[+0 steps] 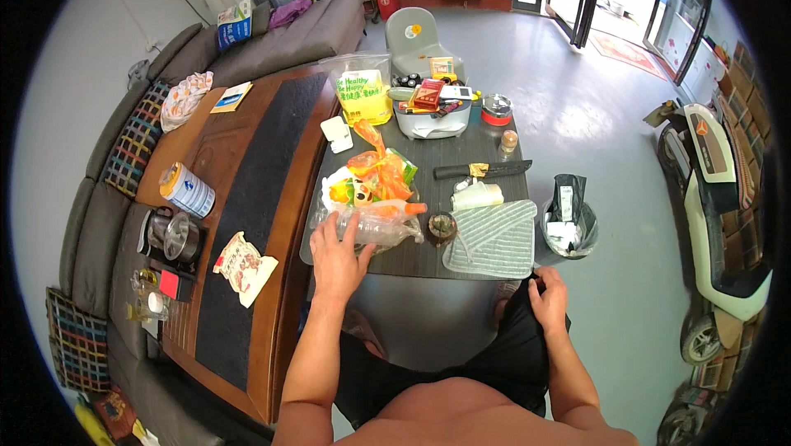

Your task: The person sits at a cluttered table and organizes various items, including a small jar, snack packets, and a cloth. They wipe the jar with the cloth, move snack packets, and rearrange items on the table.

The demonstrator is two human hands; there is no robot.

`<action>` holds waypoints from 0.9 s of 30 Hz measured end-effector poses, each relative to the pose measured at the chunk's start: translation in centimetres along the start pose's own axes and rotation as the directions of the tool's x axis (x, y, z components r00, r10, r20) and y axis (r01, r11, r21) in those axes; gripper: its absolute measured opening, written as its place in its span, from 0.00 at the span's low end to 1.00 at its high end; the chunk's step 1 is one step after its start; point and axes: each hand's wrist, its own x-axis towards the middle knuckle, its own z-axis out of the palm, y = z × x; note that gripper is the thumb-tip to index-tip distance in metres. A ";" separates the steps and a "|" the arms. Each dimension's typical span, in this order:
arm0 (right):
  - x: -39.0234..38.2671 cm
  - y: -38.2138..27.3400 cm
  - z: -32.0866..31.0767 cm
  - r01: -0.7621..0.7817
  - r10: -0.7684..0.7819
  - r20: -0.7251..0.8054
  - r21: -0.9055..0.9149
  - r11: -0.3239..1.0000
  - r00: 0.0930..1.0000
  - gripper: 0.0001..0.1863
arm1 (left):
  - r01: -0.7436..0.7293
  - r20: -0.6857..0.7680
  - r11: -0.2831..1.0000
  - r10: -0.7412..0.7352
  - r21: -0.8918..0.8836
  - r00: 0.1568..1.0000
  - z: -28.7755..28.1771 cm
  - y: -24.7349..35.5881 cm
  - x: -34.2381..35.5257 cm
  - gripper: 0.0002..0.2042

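— What's on the left?
— A long gray sofa (288,32) by a pale wall (103,21).
— And at the back?
— An open door (587,1), bright outside, and a shiny gray floor (606,116).

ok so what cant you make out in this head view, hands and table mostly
All in the head view:
- Whether the left hand grips the clear plastic or just rests on it: the hand's back hides its palm.
- Whether the right hand, by the thigh, holds anything: its curled fingers hide it.
- The bottom of the grey box: piled items cover it.
- The lower-right wheel: cut off by the dark rim.
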 end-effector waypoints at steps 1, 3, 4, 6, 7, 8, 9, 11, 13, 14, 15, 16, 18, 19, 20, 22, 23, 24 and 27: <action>0.0 0.0 0.0 -0.004 0.004 0.001 -0.005 1.000 1.000 0.10 | -0.015 -0.001 1.000 0.015 0.019 1.000 -0.4 0.3 0.2 0.33; 0.0 0.2 0.0 -0.002 0.002 -0.005 -0.012 1.000 1.000 0.10 | -0.031 -0.010 0.999 0.031 0.039 0.999 -1.0 0.6 0.5 0.32; 0.0 0.2 0.0 0.000 0.000 -0.008 -0.014 1.000 1.000 0.10 | -0.031 -0.018 0.999 0.032 0.041 0.999 -1.2 0.8 0.7 0.32; 0.0 0.0 0.0 0.004 -0.004 -0.017 -0.006 1.000 1.000 0.10 | -0.018 -0.022 0.999 0.019 0.026 1.000 -1.2 0.8 0.8 0.31; 0.0 0.0 0.0 0.007 -0.007 -0.022 -0.001 1.000 1.000 0.10 | -0.004 -0.017 1.000 0.004 0.010 1.000 -1.0 0.7 0.8 0.30; 0.0 0.0 0.0 0.008 -0.008 -0.022 0.000 1.000 1.000 0.10 | 0.010 -0.012 1.000 -0.010 -0.006 1.000 -0.8 0.6 0.9 0.30; 0.0 0.1 0.1 0.007 -0.007 -0.021 0.001 1.000 1.000 0.10 | 0.015 -0.009 1.000 -0.015 -0.022 1.000 -0.6 0.7 0.9 0.30; 0.0 0.1 0.1 -0.007 0.007 -0.006 0.001 1.000 1.000 0.10 | 0.025 -0.003 0.998 -0.025 -0.053 1.000 -0.2 0.7 0.9 0.29; 0.0 0.0 0.0 -0.034 0.034 0.017 -0.003 0.999 0.999 0.10 | 0.016 0.005 0.999 -0.015 -0.034 1.000 0.1 0.6 0.9 0.28; 0.1 0.0 0.1 -0.023 0.023 0.004 0.000 1.000 1.000 0.10 | 0.011 0.008 1.000 -0.011 -0.025 1.000 0.1 0.5 0.9 0.28; -0.1 0.0 0.1 -0.018 0.018 -0.008 0.001 1.000 1.000 0.10 | 0.004 0.006 1.000 -0.004 -0.021 1.000 0.1 0.4 0.9 0.28; -0.2 0.1 0.2 -0.012 0.012 -0.021 0.001 1.000 1.000 0.10 | -0.004 0.005 1.000 0.004 -0.016 1.000 0.1 0.2 0.9 0.28; -0.2 0.1 0.2 -0.009 0.008 -0.024 -0.006 1.000 1.000 0.10 | -0.013 0.005 1.000 0.013 -0.015 1.000 0.1 0.0 0.9 0.28; -0.1 0.1 0.2 -0.006 0.005 -0.025 -0.009 1.000 1.000 0.10 | -0.014 0.006 1.000 0.015 -0.018 1.000 0.2 -0.1 1.1 0.28; -0.1 0.1 0.2 -0.009 0.009 -0.025 -0.006 1.000 1.000 0.10 | -0.016 0.008 1.000 0.016 -0.021 1.000 0.4 -0.1 1.1 0.28; 0.1 -0.1 0.1 -0.014 0.014 -0.027 0.000 1.000 1.000 0.10 | -0.006 0.002 1.000 0.006 -0.023 1.000 0.9 0.0 1.0 0.29; 0.1 0.0 0.2 -0.003 0.002 -0.030 -0.005 1.000 1.000 0.10 | -0.001 -0.002 1.000 0.001 -0.023 1.000 1.0 0.1 1.0 0.29; -0.1 0.1 0.2 0.004 -0.004 -0.034 -0.012 1.000 0.999 0.10 | -0.004 0.000 1.000 0.004 -0.018 1.000 1.0 0.3 0.8 0.30; -0.1 0.0 0.1 -0.005 0.005 -0.030 -0.010 1.000 1.000 0.10 | -0.006 0.016 1.000 0.006 -0.007 1.000 0.3 0.7 0.5 0.32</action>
